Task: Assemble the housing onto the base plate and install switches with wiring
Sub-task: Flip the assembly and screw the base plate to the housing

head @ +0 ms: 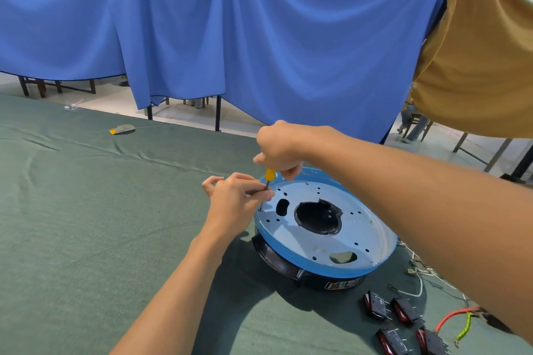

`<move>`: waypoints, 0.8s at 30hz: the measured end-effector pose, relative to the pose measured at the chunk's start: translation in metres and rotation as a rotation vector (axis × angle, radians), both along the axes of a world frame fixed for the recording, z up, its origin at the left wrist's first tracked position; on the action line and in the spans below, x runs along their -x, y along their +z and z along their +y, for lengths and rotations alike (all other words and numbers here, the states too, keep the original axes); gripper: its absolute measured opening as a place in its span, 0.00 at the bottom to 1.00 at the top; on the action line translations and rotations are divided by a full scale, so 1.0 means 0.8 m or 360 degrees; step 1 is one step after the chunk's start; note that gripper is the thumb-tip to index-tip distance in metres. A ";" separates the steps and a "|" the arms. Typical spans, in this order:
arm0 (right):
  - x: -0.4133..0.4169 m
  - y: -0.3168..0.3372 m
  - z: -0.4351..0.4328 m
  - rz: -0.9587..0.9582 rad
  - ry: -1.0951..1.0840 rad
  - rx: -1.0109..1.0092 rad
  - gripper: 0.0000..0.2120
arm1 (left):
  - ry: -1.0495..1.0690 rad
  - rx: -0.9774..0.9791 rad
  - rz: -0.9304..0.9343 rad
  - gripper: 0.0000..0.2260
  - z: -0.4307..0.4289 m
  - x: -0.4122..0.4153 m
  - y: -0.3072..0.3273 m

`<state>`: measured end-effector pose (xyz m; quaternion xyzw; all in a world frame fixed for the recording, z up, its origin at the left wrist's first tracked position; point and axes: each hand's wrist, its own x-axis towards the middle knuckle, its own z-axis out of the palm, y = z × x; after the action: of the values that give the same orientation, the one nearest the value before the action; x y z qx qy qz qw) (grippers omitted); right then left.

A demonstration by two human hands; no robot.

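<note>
At the far-left rim of the round base plate (362,238), which sits on the black housing (274,258), the right hand (281,148) curls its fingers round a yellow screwdriver (270,174), the left hand (234,201) pinches its shaft, and four switches (376,306) lie beyond the plate's near edge.

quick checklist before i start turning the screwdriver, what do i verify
1. Grip: the right hand holds the screwdriver by its yellow handle: ok.
2. Steadying: the left hand pinches the shaft: ok.
3. Tip seated at the plate's edge: cannot tell, the left fingers hide it.
4. The base plate rests on the black housing: ok.
5. Four switches lie close by on the cloth, not yet installed: ok.
</note>
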<state>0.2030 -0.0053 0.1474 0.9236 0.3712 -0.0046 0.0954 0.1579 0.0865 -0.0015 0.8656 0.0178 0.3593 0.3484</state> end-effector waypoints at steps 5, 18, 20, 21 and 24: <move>0.000 -0.003 0.000 -0.0024 0.0152 -0.0080 0.10 | -0.0133 -0.0049 0.0132 0.08 0.006 -0.002 0.000; 0.012 -0.004 0.005 -0.0179 0.0123 -0.0097 0.13 | -0.0136 -0.0039 0.0108 0.06 0.004 0.002 0.001; 0.013 -0.013 0.004 -0.0228 0.0026 -0.0100 0.14 | -0.0066 0.0004 0.0000 0.03 0.002 0.003 0.000; 0.013 -0.014 0.004 -0.0212 -0.0011 -0.0100 0.14 | -0.0018 0.0020 -0.0036 0.03 0.001 0.003 0.000; 0.013 -0.004 0.007 -0.0059 0.0002 -0.0039 0.13 | 0.0014 0.0031 -0.0018 0.02 0.002 0.003 0.003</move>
<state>0.1923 0.0004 0.1443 0.9244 0.3699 0.0172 0.0911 0.1557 0.0883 0.0012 0.8600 0.0232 0.3655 0.3554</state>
